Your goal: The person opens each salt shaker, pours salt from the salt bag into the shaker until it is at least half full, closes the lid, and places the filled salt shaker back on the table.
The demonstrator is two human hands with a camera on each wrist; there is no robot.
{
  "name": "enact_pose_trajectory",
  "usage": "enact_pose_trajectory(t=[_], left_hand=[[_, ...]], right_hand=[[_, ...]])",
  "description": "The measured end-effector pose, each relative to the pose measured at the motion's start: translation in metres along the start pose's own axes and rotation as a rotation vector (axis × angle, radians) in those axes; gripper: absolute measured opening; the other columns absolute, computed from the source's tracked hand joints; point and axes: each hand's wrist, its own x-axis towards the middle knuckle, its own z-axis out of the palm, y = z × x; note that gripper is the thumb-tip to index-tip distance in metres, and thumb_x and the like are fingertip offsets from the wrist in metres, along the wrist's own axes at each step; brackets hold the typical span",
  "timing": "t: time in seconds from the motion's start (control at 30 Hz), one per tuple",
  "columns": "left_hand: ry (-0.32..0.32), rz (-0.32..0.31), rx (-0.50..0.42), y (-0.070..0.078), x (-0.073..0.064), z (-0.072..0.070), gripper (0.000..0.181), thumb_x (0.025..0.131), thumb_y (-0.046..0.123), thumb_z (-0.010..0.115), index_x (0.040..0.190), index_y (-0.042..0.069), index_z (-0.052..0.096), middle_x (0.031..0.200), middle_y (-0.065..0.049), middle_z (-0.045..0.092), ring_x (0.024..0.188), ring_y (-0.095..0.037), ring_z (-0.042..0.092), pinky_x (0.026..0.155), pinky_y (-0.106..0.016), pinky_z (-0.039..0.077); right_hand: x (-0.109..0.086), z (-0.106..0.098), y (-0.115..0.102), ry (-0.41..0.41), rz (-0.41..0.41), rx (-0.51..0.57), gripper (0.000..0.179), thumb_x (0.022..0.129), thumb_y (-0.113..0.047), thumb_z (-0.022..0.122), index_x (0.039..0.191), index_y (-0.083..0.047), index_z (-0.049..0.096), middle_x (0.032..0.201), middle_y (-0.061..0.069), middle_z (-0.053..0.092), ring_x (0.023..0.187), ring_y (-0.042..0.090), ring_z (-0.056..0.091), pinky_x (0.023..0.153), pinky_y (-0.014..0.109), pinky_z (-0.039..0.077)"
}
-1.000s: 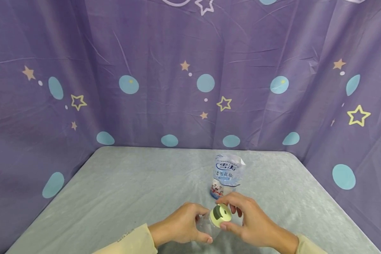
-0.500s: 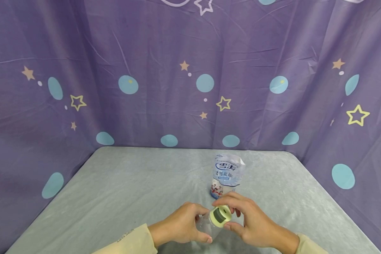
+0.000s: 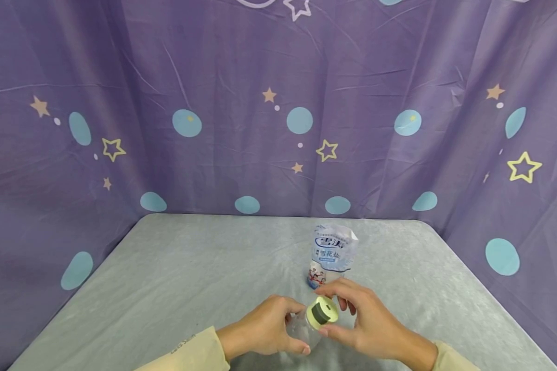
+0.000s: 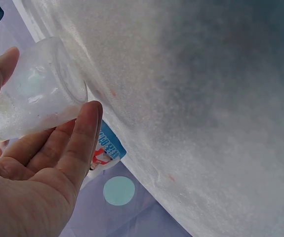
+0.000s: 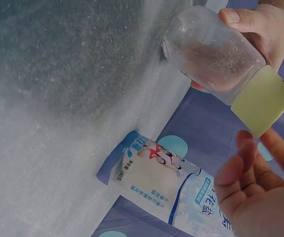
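Note:
In the head view my left hand (image 3: 269, 325) grips a clear seasoning jar (image 3: 301, 332) round its body, thumb on the near side. The jar tilts, with its pale yellow-green cap (image 3: 327, 309) pointing right and up. A dark grey flap (image 3: 322, 313) shows on top of the cap. My right hand (image 3: 366, 320) pinches the cap's rim between thumb and fingers. Seen from the right wrist, the jar (image 5: 216, 54) has some white grains sticking to its wall. The left wrist view shows the jar's bottom end (image 4: 70, 74) beside my fingertips.
A blue and white salt bag (image 3: 332, 252) stands upright just behind my right hand, its top torn. Grey cloth covers the table (image 3: 204, 268). A purple curtain (image 3: 241, 154) with stars and dots hangs around the far edge and sides.
My right thumb and fingers have shifted round the cap's rim and back, and the cap's dark flap has turned a little. Left hand, jar body and salt bag stay in place.

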Motion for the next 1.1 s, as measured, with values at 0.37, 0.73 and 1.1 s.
enact_pose_trajectory(t=[0.37,0.73,1.1], left_hand=[[-0.002,-0.008,-0.019,0.0007,-0.0002,0.0,0.044,0.07,0.027,0.096,0.11,0.026,0.079,0.085,0.02,0.066,0.071,0.001,0.054,0.063,-0.017,0.047],[-0.005,-0.01,-0.008,0.0004,-0.0001,0.0004,0.046,0.07,0.029,0.096,0.112,0.025,0.078,0.09,0.019,0.068,0.073,0.002,0.055,0.065,-0.017,0.048],[-0.014,-0.017,-0.026,0.0006,-0.0001,0.0,0.046,0.07,0.029,0.095,0.113,0.024,0.078,0.093,0.019,0.07,0.073,0.001,0.057,0.065,-0.018,0.049]], right_hand=[[0.0004,0.0025,-0.0033,0.029,0.145,-0.021,0.041,0.079,-0.043,0.089,0.11,-0.027,0.067,0.079,-0.016,0.06,0.064,0.0,0.047,0.054,0.02,0.042],[0.0019,0.0036,-0.0044,0.03,0.154,-0.019,0.034,0.08,-0.041,0.088,0.104,-0.03,0.067,0.076,-0.016,0.06,0.062,0.001,0.048,0.054,0.019,0.042],[0.0015,0.0029,-0.0041,0.028,0.112,-0.02,0.032,0.082,-0.034,0.088,0.107,-0.028,0.068,0.083,-0.016,0.061,0.064,0.013,0.054,0.056,0.022,0.044]])
